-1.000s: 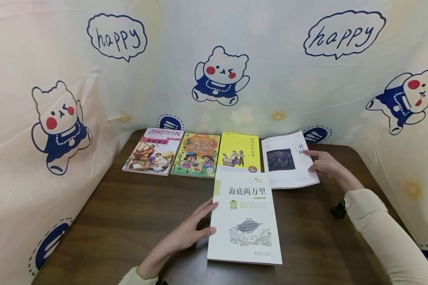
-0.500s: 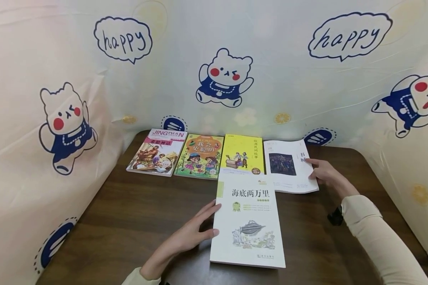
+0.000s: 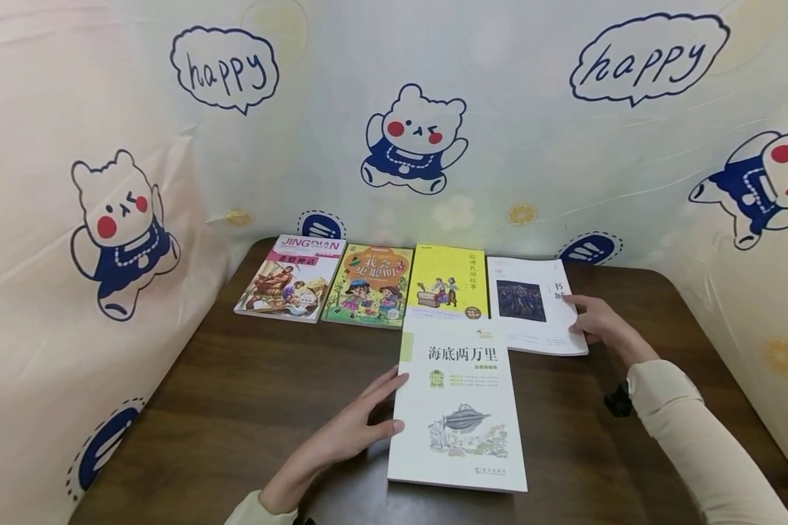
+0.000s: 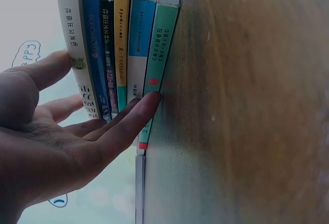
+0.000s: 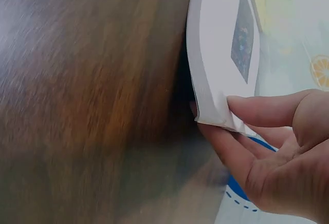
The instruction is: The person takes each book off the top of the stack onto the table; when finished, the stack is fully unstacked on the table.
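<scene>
The left hand [image 3: 351,430] lies spread wide, thumb and fingers against the left-side spines of a near stack of paperback books with a white top cover [image 3: 456,408]. At the far right, the right hand [image 3: 607,324] pinches the right edge of a white softcover book with a dark square picture [image 3: 532,310]. The dark brown wood-grain table [image 3: 256,394] meets a pale curtain printed with blue-outlined bears [image 3: 315,109].
</scene>
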A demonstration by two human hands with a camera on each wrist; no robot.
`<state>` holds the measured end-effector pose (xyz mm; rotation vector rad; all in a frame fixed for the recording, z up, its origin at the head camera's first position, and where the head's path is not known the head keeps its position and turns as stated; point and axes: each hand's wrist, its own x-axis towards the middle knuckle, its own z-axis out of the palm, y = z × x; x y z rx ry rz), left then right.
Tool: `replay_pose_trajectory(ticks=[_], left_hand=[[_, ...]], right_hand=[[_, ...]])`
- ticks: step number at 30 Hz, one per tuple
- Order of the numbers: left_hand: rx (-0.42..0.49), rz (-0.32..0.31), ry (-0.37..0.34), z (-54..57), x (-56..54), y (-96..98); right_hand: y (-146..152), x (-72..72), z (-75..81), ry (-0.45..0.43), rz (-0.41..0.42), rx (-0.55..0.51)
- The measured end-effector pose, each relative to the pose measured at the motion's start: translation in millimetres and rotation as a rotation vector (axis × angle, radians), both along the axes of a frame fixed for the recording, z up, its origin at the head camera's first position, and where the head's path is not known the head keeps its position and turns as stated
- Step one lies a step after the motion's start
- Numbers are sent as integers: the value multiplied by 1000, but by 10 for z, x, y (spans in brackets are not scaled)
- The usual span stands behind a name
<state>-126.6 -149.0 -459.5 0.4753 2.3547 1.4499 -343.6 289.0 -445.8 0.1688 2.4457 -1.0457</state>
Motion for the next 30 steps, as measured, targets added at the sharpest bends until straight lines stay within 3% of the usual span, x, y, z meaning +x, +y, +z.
replay_pose_trajectory(ticks=[8,14,17,23,30], left_hand=[[1,1,8,7,-13,-3],[-1,-1,11,-4,-16,-2],[3,-4,10,-4,-14,3],[12,-7,5,-3,-10,9],[13,-5,2,8,0,0]], right_hand=[[2,1,-29,93,40,103],[-88,133,11,270,155,375],[-134,188,15,318,166,447],[-195,298,4,448,163,505],[-286,453,81,661,88,491]])
